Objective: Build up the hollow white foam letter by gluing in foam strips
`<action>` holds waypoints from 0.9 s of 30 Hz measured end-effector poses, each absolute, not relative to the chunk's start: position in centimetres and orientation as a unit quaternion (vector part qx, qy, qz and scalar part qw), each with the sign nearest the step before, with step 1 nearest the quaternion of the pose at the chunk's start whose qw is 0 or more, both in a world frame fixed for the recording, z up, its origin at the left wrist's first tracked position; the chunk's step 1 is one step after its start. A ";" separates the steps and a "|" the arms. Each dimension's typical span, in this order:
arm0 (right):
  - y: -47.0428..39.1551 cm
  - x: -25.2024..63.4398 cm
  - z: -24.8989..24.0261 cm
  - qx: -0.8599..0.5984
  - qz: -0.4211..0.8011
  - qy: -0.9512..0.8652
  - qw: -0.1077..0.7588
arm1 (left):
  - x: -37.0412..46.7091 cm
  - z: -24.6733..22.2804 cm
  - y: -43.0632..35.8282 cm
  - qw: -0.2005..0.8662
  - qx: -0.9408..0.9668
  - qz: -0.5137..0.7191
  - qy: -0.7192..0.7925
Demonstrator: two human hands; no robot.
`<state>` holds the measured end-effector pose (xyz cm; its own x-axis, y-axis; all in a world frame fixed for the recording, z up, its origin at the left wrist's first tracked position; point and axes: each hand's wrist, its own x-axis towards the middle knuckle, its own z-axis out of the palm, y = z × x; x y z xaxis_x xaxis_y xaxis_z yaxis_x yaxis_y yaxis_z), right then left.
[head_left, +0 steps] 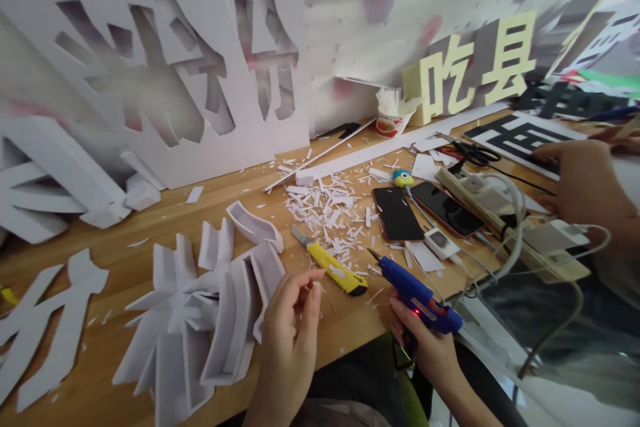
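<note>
My right hand [425, 340] is wrapped round the handle of a blue hot glue gun [417, 293], its nozzle pointing up and left and a small red light glowing on its side. With thumb and fingertips pinched together, my left hand [293, 330] is raised over the table edge; anything between the tips is too small to make out. Just beyond it lies a yellow utility knife [335, 267], blade out. To its left stands a white foam-board character [180, 327] with raised side walls, partly behind the hand. A flat white cut-out [60, 320] lies farther left.
White scraps [327, 207] litter the table [200, 213]. Two phones, including a black one [397, 213], lie near a power strip [500, 220] with cables. Behind are scissors [473, 152], a paper cup [393, 121] and cut-out boards [240, 140]. Another person's hand [575, 153] rests at right.
</note>
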<state>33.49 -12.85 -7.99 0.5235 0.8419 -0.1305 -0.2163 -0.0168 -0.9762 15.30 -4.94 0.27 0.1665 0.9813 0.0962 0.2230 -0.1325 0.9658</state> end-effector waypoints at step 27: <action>-13.7 33.7 -7.1 -0.658 0.352 -0.276 0.606 | 20.6 -1.9 -5.2 0.589 0.633 0.321 0.386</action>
<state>33.72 -13.71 -7.13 0.5993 0.7900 -0.1293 -0.0636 -0.1140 -0.9914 20.60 -5.22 -1.89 0.4952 0.8674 -0.0491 0.1110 -0.0072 0.9938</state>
